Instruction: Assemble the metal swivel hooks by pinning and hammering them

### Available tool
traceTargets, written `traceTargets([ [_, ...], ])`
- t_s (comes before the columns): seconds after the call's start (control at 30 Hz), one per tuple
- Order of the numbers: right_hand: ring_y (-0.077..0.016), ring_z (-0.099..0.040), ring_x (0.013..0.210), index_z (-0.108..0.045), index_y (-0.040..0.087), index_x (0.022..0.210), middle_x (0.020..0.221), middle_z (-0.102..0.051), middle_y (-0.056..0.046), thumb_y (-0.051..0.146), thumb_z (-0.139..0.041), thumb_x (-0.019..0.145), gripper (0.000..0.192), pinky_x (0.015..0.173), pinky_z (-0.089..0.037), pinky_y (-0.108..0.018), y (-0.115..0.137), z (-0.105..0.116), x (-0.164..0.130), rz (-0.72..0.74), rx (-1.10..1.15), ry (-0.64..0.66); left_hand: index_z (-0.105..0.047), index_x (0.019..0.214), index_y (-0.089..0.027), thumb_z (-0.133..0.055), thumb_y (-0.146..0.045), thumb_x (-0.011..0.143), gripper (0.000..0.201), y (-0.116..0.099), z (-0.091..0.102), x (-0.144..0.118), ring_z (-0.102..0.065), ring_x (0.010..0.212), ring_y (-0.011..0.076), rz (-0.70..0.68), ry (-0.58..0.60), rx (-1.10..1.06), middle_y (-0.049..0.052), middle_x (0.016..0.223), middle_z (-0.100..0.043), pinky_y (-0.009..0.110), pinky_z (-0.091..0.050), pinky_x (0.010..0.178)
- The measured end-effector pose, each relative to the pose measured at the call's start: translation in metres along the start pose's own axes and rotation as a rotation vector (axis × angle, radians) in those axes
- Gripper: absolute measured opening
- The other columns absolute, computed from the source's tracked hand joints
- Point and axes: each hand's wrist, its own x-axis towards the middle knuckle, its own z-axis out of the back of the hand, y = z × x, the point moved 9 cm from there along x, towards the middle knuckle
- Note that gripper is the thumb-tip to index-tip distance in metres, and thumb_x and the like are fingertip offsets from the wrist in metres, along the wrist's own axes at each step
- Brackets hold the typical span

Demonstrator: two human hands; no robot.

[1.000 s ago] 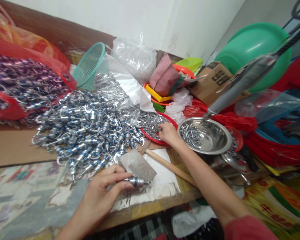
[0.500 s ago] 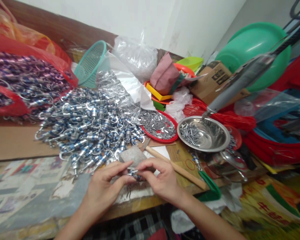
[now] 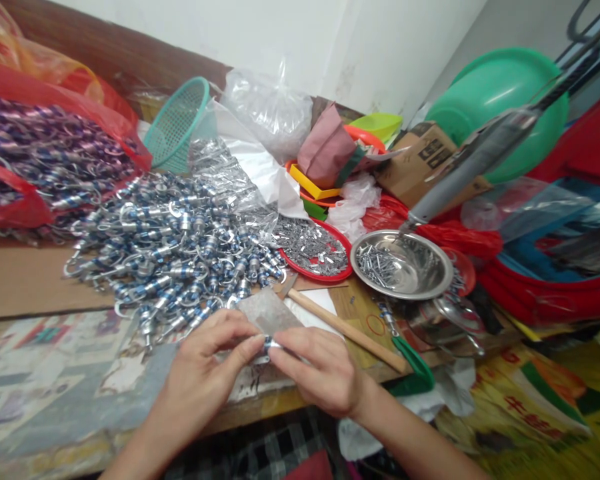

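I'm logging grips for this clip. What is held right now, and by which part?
A small silver-and-blue metal swivel clip is pinched between the fingertips of the left hand and right hand, one at each end; fingers hide most of it.

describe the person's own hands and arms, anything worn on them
Both the left hand and the right hand are bare: no gloves, and no rings, watch or bracelet show. Both forearms are uncovered right down to the bottom edge of the picture, with no sleeve in view. The fingernails look short and unpainted, though the picture is a little soft there.
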Motion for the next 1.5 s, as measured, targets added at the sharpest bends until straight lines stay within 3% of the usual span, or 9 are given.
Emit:
traceTargets([
  [0.2, -0.0156, -0.065, 0.084, -0.063, 0.019, 0.104, 0.094, -0.068, -0.009, 0.007, -0.047, 0.082, 0.031, 0.068, -0.055, -0.025, -0.015, 0.002, -0.001, -0.202, 0.115, -0.081, -0.073, 0.07, -0.024, -0.063, -0.032, 0.072, 0.013, 0.008, -0.005, -0.001, -0.062, 0.078, 0.0221, 0.073, 0.107, -0.031, 0.003, 0.08, -0.071, 0.03, -0.046, 0.074],
  [0.33, -0.0145, -0.066, 0.071, -0.07, 0.018, 0.092, 0.084, -0.069, -0.009, 0.016, -0.057, 0.08, 0.018, 0.063, -0.055, -0.024, -0.024, -0.001, -0.003, -0.402, 0.298, -0.148, -0.072, 0.076, -0.023, -0.078, -0.028, 0.053, 0.024, 0.017, -0.004, -0.003, -0.063, 0.079, 0.0239, 0.154, 0.048, -0.154, 0.004, 0.084, -0.071, 0.03, -0.051, 0.07],
  [0.47, -0.0134, -0.065, 0.065, -0.073, 0.018, 0.08, 0.076, -0.07, -0.006, 0.022, -0.062, 0.078, 0.012, 0.059, -0.054, -0.022, -0.04, -0.01, 0.001, -0.567, 0.415, -0.026, -0.069, 0.083, -0.019, -0.08, -0.029, 0.047, 0.038, 0.034, -0.011, -0.008, -0.064, 0.07, 0.0227, 0.332, 0.058, -0.245, 0.004, 0.08, -0.071, 0.031, -0.053, 0.064],
  [0.67, -0.0143, -0.061, 0.097, -0.068, 0.021, 0.098, 0.104, -0.068, -0.004, 0.016, -0.047, 0.087, 0.024, 0.089, -0.045, -0.027, -0.16, 0.002, -0.012, -0.882, -0.237, 0.23, -0.062, 0.097, -0.016, -0.08, -0.03, 0.049, 0.053, 0.05, -0.017, -0.013, -0.066, 0.079, 0.0248, 0.543, 0.123, -0.284, 0.006, 0.082, -0.073, 0.034, -0.051, 0.072],
  [0.77, -0.0228, -0.061, 0.098, -0.071, 0.021, 0.09, 0.094, -0.07, -0.008, 0.012, -0.056, 0.079, 0.021, 0.089, -0.043, -0.035, -0.213, -0.008, -0.021, -0.959, -0.291, 0.333, -0.055, 0.101, -0.018, -0.079, -0.029, 0.053, 0.054, 0.048, -0.023, -0.011, -0.066, 0.077, 0.022, 0.534, 0.188, -0.333, 0.003, 0.079, -0.072, 0.031, -0.05, 0.068],
  [0.9, -0.0274, -0.06, 0.099, -0.07, 0.019, 0.089, 0.092, -0.07, -0.01, 0.005, -0.061, 0.068, 0.027, 0.089, -0.041, -0.038, -0.238, -0.018, -0.023, -0.995, -0.265, 0.36, -0.047, 0.101, -0.022, -0.074, -0.026, 0.061, 0.049, 0.046, -0.029, -0.01, -0.064, 0.068, 0.0169, 0.525, 0.243, -0.417, -0.002, 0.072, -0.069, 0.025, -0.047, 0.06],
  [1.07, -0.024, -0.06, 0.098, -0.067, 0.012, 0.092, 0.101, -0.066, -0.013, 0.011, -0.053, 0.078, 0.02, 0.086, -0.044, -0.036, -0.217, -0.005, -0.016, -1.004, -0.122, 0.228, -0.042, 0.101, -0.023, -0.074, -0.023, 0.061, 0.052, 0.049, -0.031, -0.007, -0.065, 0.07, 0.0165, 0.538, 0.256, -0.501, -0.004, 0.074, -0.068, 0.027, -0.048, 0.064],
  [1.3, -0.0092, -0.056, 0.05, -0.066, 0.014, 0.073, 0.056, -0.062, 0.002, 0.025, -0.061, 0.077, 0.013, 0.05, -0.044, -0.02, -0.104, -0.043, -0.008, -0.983, 0.643, 0.317, -0.039, 0.097, -0.023, -0.078, -0.014, 0.051, 0.061, 0.055, -0.027, -0.002, -0.064, 0.061, 0.0148, 0.542, 0.186, -0.546, -0.008, 0.066, -0.064, 0.028, -0.05, 0.061],
  [1.5, -0.0109, -0.058, 0.061, -0.067, 0.015, 0.066, 0.062, -0.065, 0.0, 0.01, -0.061, 0.074, 0.012, 0.057, -0.043, -0.02, -0.068, -0.034, 0.022, -0.58, 0.339, 0.244, -0.038, 0.095, -0.022, -0.075, -0.012, 0.051, 0.058, 0.051, -0.026, -0.001, -0.058, 0.052, 0.0102, 0.511, 0.203, -0.527, -0.009, 0.062, -0.062, 0.02, -0.043, 0.048],
])
